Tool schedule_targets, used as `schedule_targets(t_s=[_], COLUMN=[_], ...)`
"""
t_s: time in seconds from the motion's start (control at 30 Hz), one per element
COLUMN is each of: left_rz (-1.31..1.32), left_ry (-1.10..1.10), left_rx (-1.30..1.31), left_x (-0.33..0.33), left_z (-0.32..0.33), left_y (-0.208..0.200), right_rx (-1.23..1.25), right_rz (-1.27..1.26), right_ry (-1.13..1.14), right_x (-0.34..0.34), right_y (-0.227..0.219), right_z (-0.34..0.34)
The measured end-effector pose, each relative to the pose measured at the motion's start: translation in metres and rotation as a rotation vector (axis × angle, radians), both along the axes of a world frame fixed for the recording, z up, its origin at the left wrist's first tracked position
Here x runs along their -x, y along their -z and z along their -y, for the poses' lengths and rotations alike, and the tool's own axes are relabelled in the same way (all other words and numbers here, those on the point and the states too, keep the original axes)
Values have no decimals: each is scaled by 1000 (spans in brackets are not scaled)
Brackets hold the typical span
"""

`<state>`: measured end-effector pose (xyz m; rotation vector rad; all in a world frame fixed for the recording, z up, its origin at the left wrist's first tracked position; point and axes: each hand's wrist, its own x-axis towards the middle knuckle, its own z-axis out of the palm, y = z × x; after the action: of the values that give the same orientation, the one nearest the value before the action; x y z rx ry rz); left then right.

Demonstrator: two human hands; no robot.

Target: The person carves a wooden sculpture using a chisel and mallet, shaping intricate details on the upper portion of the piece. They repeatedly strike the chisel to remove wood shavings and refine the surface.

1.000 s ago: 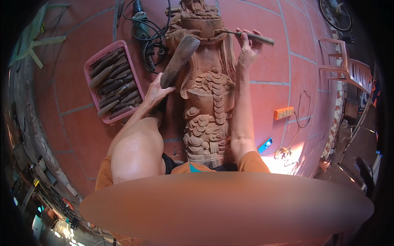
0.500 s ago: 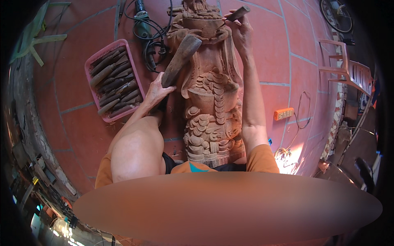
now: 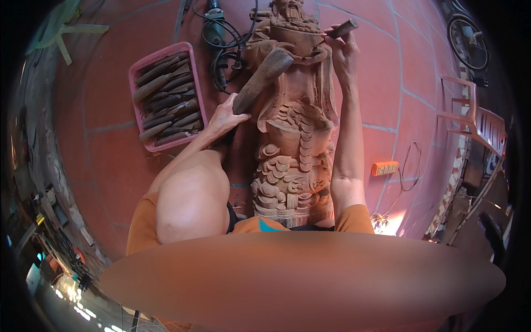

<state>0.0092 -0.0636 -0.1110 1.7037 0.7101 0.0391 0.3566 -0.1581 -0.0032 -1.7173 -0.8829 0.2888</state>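
Note:
A carved wooden statue of a bearded figure, with heaps of coins and a bowl shape in relief, lies lengthwise between my legs, its head at the far end. My left hand is closed around the narrow end of a wooden mallet, a club-like piece whose thick end slants over the statue's left side. Up by the figure's chest, my right hand grips a chisel by its dark handle. The handle's butt points up and to the right; the blade end is against or near the carved bowl and hard to see.
A pink plastic tray full of wooden-handled chisels stands left of the statue. Beyond it lies a green power tool with a coiled black cord. On the right are an orange socket block with its cable, a pink plastic chair and a wheel.
My view has shifted, and more of the statue's head now shows. Both hands keep their grips on mallet and chisel, in nearly the same places over the statue.

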Motion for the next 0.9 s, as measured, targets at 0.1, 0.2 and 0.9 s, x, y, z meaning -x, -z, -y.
schedule_targets(t_s=[0.1,0.2,0.9], left_rz=[-15,-5,83], left_ry=[11,22,-4], left_rx=[27,-11,-121], left_x=[0,0,3], left_z=[-1,-2,4], left_y=[3,5,21], right_rx=[-105,-201,-383], right_rz=[34,-56,-88], right_ry=[-12,37,68], right_x=[22,44,36], right_y=[3,9,29], right_z=[7,15,7])
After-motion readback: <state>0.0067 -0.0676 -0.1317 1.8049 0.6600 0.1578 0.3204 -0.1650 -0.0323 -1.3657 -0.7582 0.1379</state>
